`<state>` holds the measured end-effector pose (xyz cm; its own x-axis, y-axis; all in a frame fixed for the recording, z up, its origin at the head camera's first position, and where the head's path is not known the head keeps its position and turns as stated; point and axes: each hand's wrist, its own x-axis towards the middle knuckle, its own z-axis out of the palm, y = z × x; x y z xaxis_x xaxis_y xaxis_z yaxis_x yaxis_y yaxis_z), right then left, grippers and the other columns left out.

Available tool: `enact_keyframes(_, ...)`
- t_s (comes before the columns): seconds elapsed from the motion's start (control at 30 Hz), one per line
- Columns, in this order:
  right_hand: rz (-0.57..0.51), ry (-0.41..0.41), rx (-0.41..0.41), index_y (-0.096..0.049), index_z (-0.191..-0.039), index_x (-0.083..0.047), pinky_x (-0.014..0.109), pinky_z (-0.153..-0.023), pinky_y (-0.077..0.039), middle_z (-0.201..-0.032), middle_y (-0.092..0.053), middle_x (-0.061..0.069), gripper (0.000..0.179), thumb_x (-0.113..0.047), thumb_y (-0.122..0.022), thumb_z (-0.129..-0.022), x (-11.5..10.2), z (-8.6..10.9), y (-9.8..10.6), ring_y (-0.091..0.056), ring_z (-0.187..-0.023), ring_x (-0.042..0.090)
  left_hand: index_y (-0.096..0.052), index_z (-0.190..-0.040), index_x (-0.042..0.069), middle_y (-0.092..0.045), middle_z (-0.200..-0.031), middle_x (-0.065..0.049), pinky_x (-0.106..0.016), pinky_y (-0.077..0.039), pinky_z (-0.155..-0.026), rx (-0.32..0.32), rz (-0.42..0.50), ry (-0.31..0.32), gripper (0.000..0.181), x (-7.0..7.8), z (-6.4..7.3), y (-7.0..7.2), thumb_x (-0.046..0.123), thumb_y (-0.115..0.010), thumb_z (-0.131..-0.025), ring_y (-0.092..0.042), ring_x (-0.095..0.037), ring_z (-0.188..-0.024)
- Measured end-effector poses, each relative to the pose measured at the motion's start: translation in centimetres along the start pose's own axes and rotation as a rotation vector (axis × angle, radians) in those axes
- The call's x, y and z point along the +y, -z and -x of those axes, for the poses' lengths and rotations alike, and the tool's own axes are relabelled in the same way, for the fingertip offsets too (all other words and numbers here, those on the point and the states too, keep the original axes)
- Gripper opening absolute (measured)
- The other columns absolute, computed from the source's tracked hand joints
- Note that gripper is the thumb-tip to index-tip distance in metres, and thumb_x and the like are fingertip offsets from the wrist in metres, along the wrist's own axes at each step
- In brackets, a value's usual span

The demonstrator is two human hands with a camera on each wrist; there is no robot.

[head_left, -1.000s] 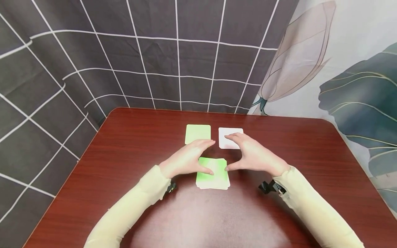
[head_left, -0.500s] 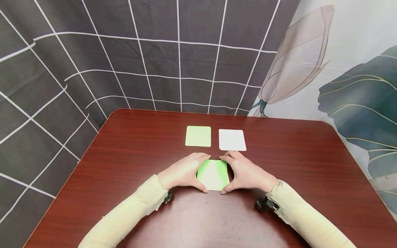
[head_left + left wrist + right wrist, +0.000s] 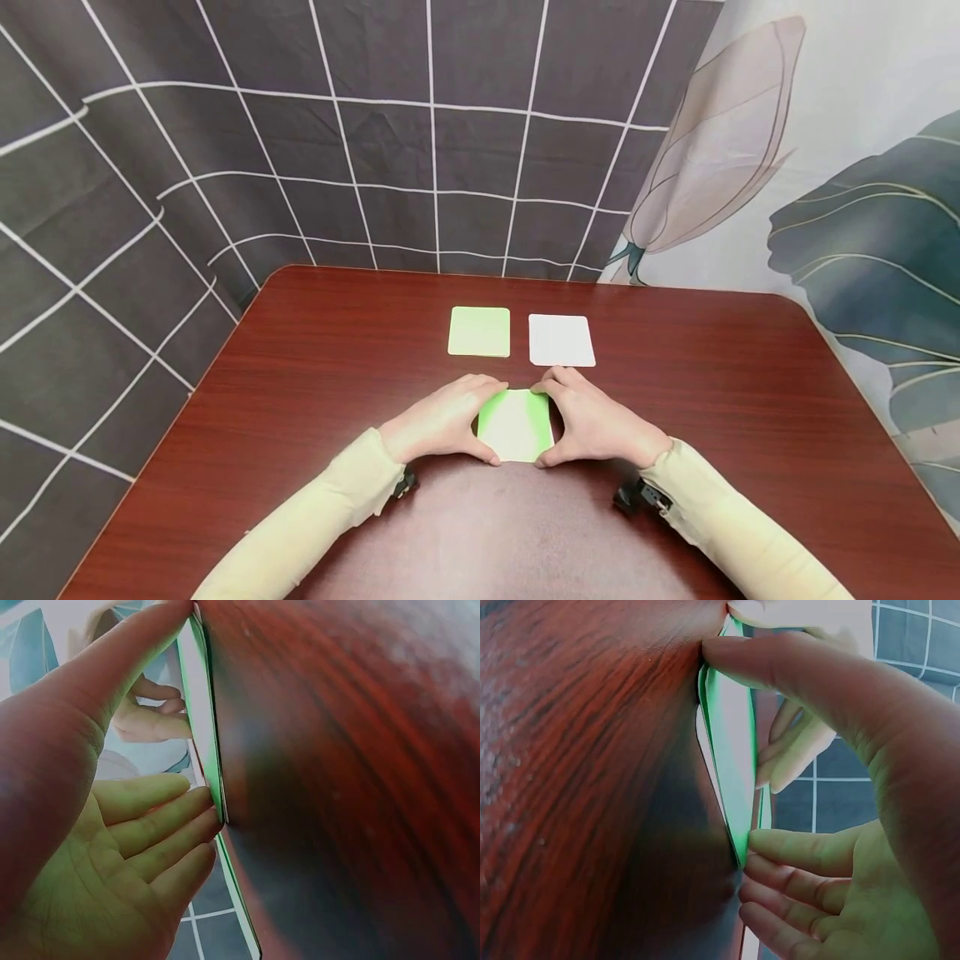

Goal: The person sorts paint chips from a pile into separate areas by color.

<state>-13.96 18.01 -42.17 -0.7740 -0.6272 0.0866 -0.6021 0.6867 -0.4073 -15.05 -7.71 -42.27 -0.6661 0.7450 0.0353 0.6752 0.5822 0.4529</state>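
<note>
A small stack of square green cards [image 3: 513, 426] lies on the table in front of me, its upper face washed pale by glare. My left hand [image 3: 442, 421] holds its left side, thumb at the near corner and fingertips at the far one. On the opposite side my right hand [image 3: 600, 421] grips the stack in the same way. In the right wrist view, the card edges [image 3: 731, 750] fan slightly apart between thumb and fingers. Beyond the hands, a light green square card [image 3: 479, 331] and a white square card [image 3: 561, 340] lie flat, side by side with a gap.
The reddish-brown wooden table [image 3: 337, 333] has rounded far corners. Behind it hangs a dark grey curtain [image 3: 375, 142] with white grid lines, and at right a pale curtain [image 3: 862, 67] with a leaf print. Small black cameras [image 3: 641, 495] are strapped at the wrists.
Both hands have come down and toward me, from hovering over the cards to holding the stack at its sides. The stack's edges look more even. Little has moved in the last half second.
</note>
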Motion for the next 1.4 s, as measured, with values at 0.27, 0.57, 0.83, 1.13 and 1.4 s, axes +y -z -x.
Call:
enact_keyframes(0.27,0.006,0.057,0.05,-0.064,-0.118,-0.003,0.034,-0.089,-0.049,-0.114,-0.054,0.004,0.082,-0.042,-0.096,-0.053,0.3,-0.4,0.2,-0.05,-0.104,0.019,-0.05,-0.145,-0.001,-0.055,-0.141,-0.008,-0.033,-0.04,-0.109,0.022,-0.033,0.0,0.103,-0.1,-0.1,0.3,0.048,-0.094,-0.066,-0.048,-0.023,-0.131)
enact_keyframes(0.57,-0.01,0.051,0.086,-0.065,-0.125,0.001,0.034,-0.091,-0.049,-0.118,-0.056,0.007,0.085,-0.039,-0.098,-0.057,0.6,-2.8,2.3,-0.052,-0.108,0.022,-0.054,-0.143,0.001,-0.059,-0.139,-0.007,-0.036,-0.04,-0.109,0.113,-0.076,-0.008,0.095,-1.2,-1.0,2.9,0.04,-0.095,-0.067,-0.05,-0.025,-0.129)
enact_keyframes(0.83,0.017,0.027,0.115,-0.061,-0.132,0.002,0.039,-0.096,-0.048,-0.123,-0.053,0.011,0.092,-0.039,-0.097,-0.059,0.7,-5.7,4.6,-0.051,-0.113,0.024,-0.053,-0.143,-0.001,-0.06,-0.138,-0.011,-0.037,-0.04,-0.109,0.155,-0.066,-0.017,0.097,-2.7,-2.7,6.2,0.036,-0.097,-0.065,-0.051,-0.028,-0.128)
enact_keyframes(1.13,0.03,0.029,0.145,-0.062,-0.131,0.004,0.039,-0.096,-0.047,-0.123,-0.053,0.013,0.086,-0.034,-0.095,-0.062,1.5,-9.7,6.6,-0.051,-0.111,0.029,-0.055,-0.141,-0.005,-0.06,-0.136,-0.015,-0.038,-0.041,-0.108,0.169,-0.099,0.03,0.094,-4.6,-5.2,9.6,0.026,-0.098,-0.063,-0.053,-0.03,-0.125)
enact_keyframes(1.4,-0.024,-0.019,0.077,-0.06,-0.135,0.005,0.039,-0.094,-0.048,-0.125,-0.053,0.016,0.089,-0.033,-0.096,-0.063,2.8,-12.9,6.2,-0.053,-0.112,0.032,-0.051,-0.144,-0.007,-0.056,-0.142,-0.018,-0.038,-0.039,-0.11,0.1,-0.089,0.123,0.098,-6.9,-6.8,10.5,0.025,-0.098,-0.065,-0.051,-0.031,-0.13)
